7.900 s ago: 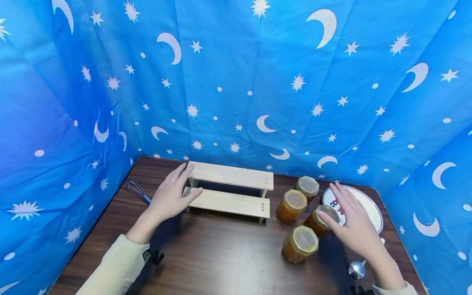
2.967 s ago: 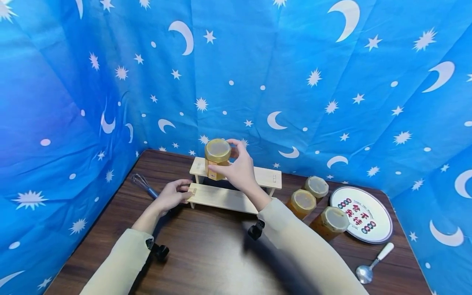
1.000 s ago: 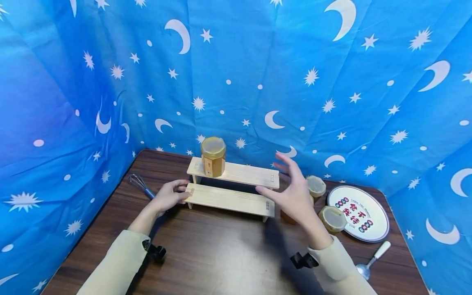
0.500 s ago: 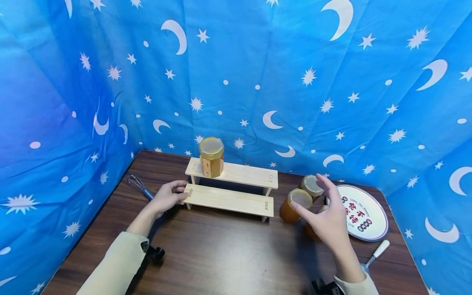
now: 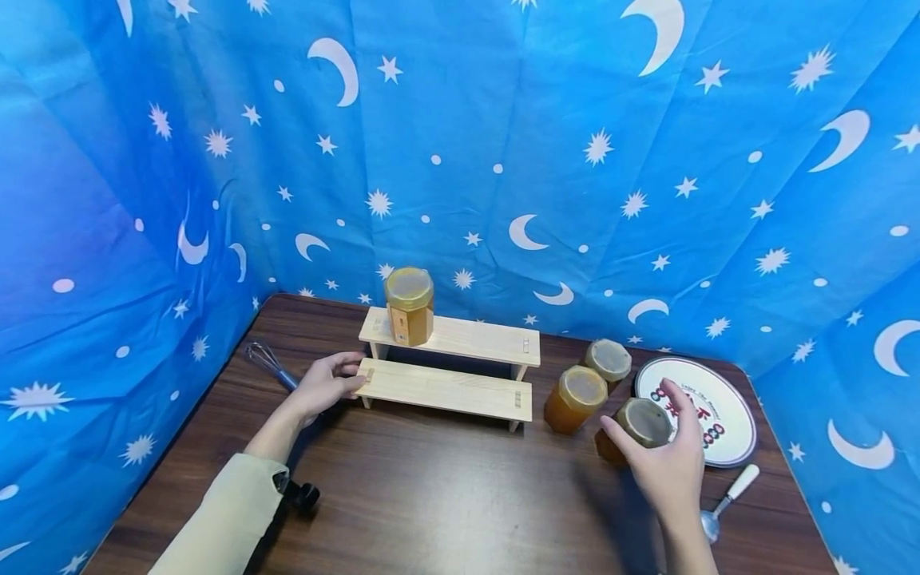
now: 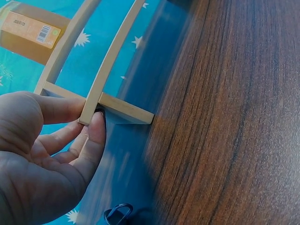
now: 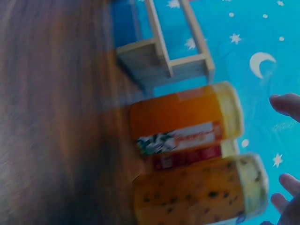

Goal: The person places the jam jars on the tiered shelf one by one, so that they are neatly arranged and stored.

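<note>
My left hand (image 5: 319, 389) pinches the left end of the lower board of a two-tier wooden shelf (image 5: 446, 387); the left wrist view shows thumb and fingers on the board's end (image 6: 112, 56). A yellow-lidded honey-coloured jar (image 5: 411, 307) stands upright on the upper board's left part. My right hand (image 5: 668, 463), thumb and fingers spread, is at a jar with dark specks (image 5: 643, 419). In the right wrist view its fingertips (image 7: 290, 183) appear apart from that speckled jar (image 7: 197, 192). An orange jar (image 5: 575, 399) and another jar (image 5: 608, 359) stand between it and the shelf.
A white plate with red lettering (image 5: 740, 423) lies behind the right hand. A white-handled spoon (image 5: 740, 483) is at the table's right side, a whisk (image 5: 269, 363) at the left. A blue star-patterned cloth (image 5: 460, 120) surrounds the table (image 5: 431, 495).
My right hand carried a jar onto the upper board and let it go, then moved right to the speckled jar. My left hand moved onto the lower board's end and stays there.
</note>
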The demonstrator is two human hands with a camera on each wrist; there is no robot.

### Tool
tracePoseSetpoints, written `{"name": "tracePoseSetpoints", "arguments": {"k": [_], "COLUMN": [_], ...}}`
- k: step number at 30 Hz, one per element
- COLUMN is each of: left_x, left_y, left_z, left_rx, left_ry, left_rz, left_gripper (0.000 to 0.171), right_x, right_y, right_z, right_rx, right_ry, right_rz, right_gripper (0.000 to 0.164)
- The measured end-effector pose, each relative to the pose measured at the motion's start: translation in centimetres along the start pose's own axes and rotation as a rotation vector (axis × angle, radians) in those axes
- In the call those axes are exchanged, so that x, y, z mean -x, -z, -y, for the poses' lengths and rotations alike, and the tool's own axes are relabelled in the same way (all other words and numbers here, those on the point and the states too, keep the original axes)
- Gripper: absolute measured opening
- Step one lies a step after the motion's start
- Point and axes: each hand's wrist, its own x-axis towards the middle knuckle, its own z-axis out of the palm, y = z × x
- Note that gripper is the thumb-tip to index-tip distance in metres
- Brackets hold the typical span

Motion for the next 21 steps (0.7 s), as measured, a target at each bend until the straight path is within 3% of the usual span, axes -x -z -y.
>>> {"name": "tracePoseSetpoints", "arguments": {"k": [6,21], "left_x": [0.1,-0.1], "left_y": [0.1,0.0], "left_z": [0.1,0.2], "left_rx": [0.001,0.013], "left_ry": [0.004,-0.007], "left_rz": [-0.002,0.007], "left_gripper": [0.053,0.053], "right_x": [0.5,1.4], "right_y": [-0.3,-1.1], "right_z": [-2.3,-5.1], "right_rx": [-0.023,0.001], "right_ry": [-0.015,-0.208], "right_rz": [-0.037,0.020], "right_gripper": [0.109,0.112]}}
